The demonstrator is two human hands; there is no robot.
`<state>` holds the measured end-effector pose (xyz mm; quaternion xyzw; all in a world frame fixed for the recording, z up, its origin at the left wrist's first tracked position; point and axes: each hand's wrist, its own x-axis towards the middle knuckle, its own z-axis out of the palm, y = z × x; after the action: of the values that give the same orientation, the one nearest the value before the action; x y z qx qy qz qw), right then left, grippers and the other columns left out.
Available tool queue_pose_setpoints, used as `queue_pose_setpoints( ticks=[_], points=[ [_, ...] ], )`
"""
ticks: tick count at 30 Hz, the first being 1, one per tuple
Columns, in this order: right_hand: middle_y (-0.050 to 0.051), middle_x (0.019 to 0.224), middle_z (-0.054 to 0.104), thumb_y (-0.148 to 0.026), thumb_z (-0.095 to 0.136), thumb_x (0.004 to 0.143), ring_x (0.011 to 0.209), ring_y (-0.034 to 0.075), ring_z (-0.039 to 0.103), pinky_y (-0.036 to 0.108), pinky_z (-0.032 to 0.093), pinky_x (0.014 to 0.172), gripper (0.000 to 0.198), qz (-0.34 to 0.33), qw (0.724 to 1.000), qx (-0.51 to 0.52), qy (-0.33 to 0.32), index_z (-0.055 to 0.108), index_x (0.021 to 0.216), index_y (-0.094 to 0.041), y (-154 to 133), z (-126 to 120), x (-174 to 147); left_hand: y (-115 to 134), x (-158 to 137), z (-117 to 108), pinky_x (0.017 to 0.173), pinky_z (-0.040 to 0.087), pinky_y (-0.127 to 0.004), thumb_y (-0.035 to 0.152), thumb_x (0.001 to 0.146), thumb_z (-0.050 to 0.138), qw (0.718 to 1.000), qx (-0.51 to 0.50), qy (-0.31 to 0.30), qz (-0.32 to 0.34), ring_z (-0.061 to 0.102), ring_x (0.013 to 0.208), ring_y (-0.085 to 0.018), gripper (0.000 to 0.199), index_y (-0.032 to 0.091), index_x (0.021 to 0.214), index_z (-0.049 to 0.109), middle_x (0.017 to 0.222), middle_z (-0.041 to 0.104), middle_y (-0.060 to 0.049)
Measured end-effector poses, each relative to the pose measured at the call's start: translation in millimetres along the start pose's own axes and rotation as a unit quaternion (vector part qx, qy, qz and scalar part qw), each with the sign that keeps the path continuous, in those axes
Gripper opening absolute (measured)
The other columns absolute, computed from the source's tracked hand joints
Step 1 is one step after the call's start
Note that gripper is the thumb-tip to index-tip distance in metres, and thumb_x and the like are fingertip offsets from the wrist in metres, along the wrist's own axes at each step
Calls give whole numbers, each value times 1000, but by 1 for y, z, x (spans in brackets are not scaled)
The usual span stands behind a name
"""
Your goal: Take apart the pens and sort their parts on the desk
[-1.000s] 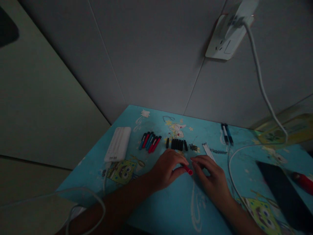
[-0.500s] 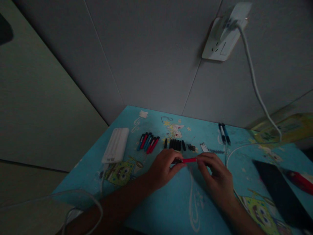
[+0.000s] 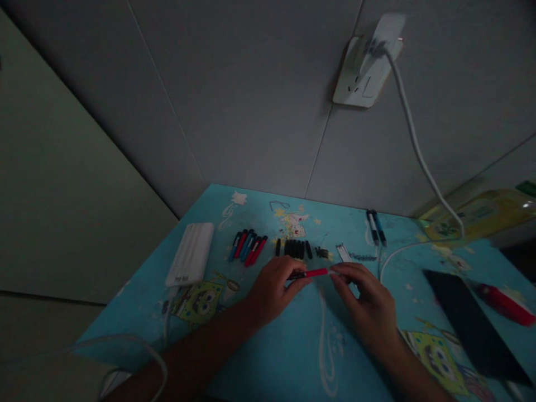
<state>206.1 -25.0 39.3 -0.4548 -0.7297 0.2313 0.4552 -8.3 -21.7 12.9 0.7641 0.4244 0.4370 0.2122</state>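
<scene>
My left hand (image 3: 278, 285) is closed around a pen barrel (image 3: 316, 273), black at the left and red at the right, held level above the tabletop. At the barrel's red end, my right hand (image 3: 364, 296) pinches a thin pale piece that looks like a pen refill (image 3: 330, 272); the fingers hide most of it. Just beyond the hands lie a row of short black pen parts (image 3: 295, 249), a small pile of dark bits (image 3: 322, 253), several white refills (image 3: 343, 253) and a heap of springs (image 3: 362, 257). Left of these rests a group of red and blue pen barrels (image 3: 248, 247).
A white power bank (image 3: 191, 254) with a cable lies at the left of the blue patterned table (image 3: 268, 357). Two pens (image 3: 377, 227) are near the wall. At right are a dark flat panel (image 3: 473, 324), a red object (image 3: 505, 303) and a white cable (image 3: 408, 120) from the socket.
My right fingers have moved slightly off the red barrel's end, and a pale bit now shows between them. My left hand keeps its hold. The view has shifted a little.
</scene>
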Motion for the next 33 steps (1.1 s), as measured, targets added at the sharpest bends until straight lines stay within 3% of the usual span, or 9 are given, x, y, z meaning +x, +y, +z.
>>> queue_pose_setpoints(
  ticks=[11, 17, 20, 23, 25, 28, 33],
  points=[
    [4, 101, 67, -18, 63, 90, 91, 19, 64, 33, 52, 79, 14, -18, 1000, -11, 17, 67, 101, -25, 0, -1, 1, -3, -1, 3, 78, 48, -30, 32, 92, 62, 1000, 20, -9, -18, 61, 88, -17, 14, 20, 99, 60, 92, 67, -3],
    [4, 107, 69, -17, 58, 92, 98, 19, 65, 33, 52, 86, 21, -33, 999, -10, -39, 65, 110, -27, -1, 0, -3, -6, -3, 6, 80, 49, -31, 32, 90, 64, 999, 24, -14, -21, 63, 87, -18, 15, 20, 99, 62, 92, 69, -3],
    [4, 112, 68, -19, 54, 95, 95, 18, 66, 32, 53, 85, 26, -27, 998, -22, -55, 63, 117, -28, 0, -2, -4, -7, -3, 7, 83, 50, -31, 30, 91, 63, 999, 18, -21, -22, 64, 92, -19, 18, 21, 107, 64, 99, 71, -4],
    [5, 109, 68, -25, 52, 96, 87, 19, 66, 31, 54, 76, 26, 15, 997, -75, -24, 60, 120, -27, 7, -8, 0, -3, -1, 3, 87, 49, -30, 28, 94, 58, 998, -21, -25, -56, 66, 98, -18, 24, 24, 117, 63, 108, 71, -3],
    [7, 108, 67, -28, 51, 96, 83, 19, 65, 32, 53, 72, 26, 48, 987, -150, -16, 60, 120, -25, 16, -13, 5, 1, 2, 1, 86, 50, -29, 28, 96, 54, 993, -65, -24, -92, 68, 96, -18, 23, 25, 117, 63, 105, 73, -2],
    [9, 107, 66, -30, 51, 95, 84, 22, 64, 34, 51, 73, 24, 78, 952, -292, -43, 63, 113, -21, 32, -17, 10, 4, 3, 1, 87, 51, -30, 28, 99, 49, 979, -160, -2, -130, 70, 96, -18, 20, 23, 116, 59, 108, 72, -4],
    [10, 95, 66, -29, 50, 95, 84, 23, 64, 33, 47, 75, 18, 109, 901, -411, -85, 65, 94, -20, 44, -18, 9, 2, -2, 6, 101, 46, -41, 25, 101, 43, 955, -271, 45, -113, 62, 116, -21, 9, 22, 110, 44, 130, 62, -11]
  ],
)
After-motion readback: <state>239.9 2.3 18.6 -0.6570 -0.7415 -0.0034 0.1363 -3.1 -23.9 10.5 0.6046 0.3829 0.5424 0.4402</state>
